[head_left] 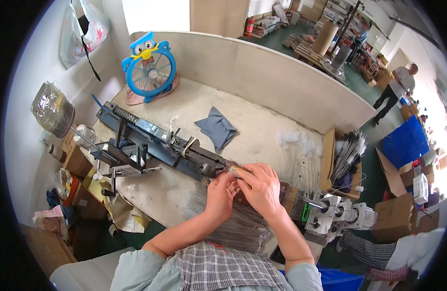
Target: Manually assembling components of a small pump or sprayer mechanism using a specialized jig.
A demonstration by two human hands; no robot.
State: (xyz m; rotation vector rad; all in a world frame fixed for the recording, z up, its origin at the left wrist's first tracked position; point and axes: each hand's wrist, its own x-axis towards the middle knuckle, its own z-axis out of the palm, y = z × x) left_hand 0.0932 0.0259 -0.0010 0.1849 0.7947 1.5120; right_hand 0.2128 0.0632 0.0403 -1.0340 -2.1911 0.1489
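My left hand and my right hand meet at the near right end of a long, dark metal bench machine. The fingers of both are drawn together in a pinch around something small and pale, too hidden to name. Just beyond the fingertips is the machine's rounded metal head. Below my hands, a thick spread of thin, straight metal wires lies along the table's near edge. To the right of my right hand, several thin wire brushes with white bristle tips lie on the table.
A blue cartoon-shaped fan stands at the back left, near a crumpled grey cloth. A lever frame juts out left. At right are a box of wire brushes and a metal clamp unit. A low partition borders the table.
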